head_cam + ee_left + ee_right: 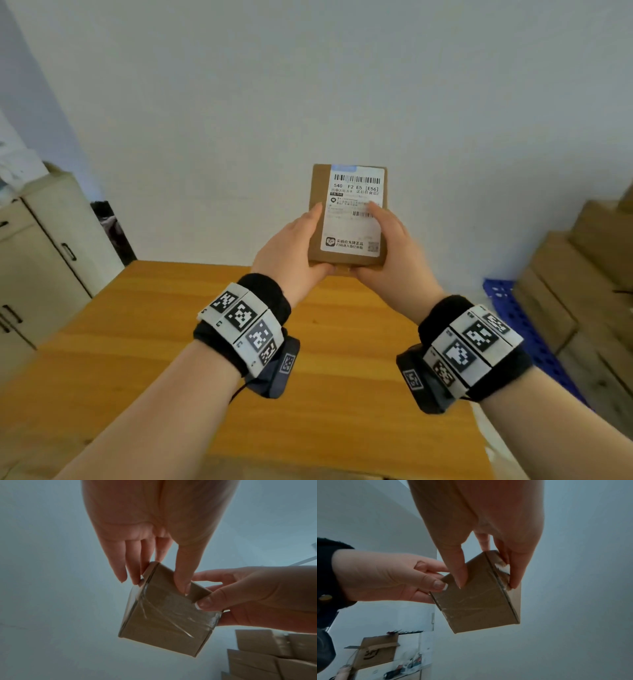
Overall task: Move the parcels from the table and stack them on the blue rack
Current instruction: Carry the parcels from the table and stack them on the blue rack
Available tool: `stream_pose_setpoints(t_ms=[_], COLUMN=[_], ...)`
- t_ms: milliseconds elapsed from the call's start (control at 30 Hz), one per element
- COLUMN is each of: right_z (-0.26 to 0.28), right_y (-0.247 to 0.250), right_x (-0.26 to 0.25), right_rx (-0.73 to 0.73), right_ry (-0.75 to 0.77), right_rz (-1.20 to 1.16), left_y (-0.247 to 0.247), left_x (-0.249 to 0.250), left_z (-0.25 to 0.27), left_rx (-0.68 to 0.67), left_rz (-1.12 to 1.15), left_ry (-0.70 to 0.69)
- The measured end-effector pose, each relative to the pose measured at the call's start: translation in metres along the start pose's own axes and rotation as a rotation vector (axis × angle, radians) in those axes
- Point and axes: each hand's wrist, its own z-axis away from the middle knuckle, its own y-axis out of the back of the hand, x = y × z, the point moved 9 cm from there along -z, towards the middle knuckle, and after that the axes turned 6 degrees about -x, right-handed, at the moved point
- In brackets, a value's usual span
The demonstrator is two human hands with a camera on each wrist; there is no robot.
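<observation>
Cardboard parcel in left hand and right hand, above table.

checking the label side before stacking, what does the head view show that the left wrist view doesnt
Only the head view shows the white shipping label on the parcel, plus the wooden table and the blue rack at the right. Only the left wrist view shows the parcel's underside with clear tape. Both show the left hand and right hand holding the parcel, and stacked cardboard boxes to the right.
</observation>
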Motion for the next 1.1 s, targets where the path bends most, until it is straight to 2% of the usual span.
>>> stream_pose_setpoints(t_ms=[167, 333, 633, 833, 1100], right_z=[0.079, 0.15, 0.234, 0.276, 0.308], right_y=[0.072, 0.145, 0.25, 0.326, 0.417], right_x=[-0.029, -0.037, -0.023, 0.014, 0.084], right_rx=[0.104, 0.215, 0.369, 0.407, 0.326], right_ry=[-0.008, -0.064, -0.101, -0.104, -0.045], right_rz=[0.025, 0.068, 0.048, 0.072, 0.086], left_y=[0.009, 0.011, -0.003, -0.042, -0.126], left_x=[0.081, 0.166, 0.301, 0.382, 0.476], left_z=[0.043, 0.075, 0.099, 0.09, 0.066], left_rx=[0.042, 0.067, 0.076, 0.097, 0.049], left_rz=[0.071, 0.142, 0.191, 0.213, 0.285], left_ry=[-0.148, -0.275, -0.466, -0.488, -0.337])
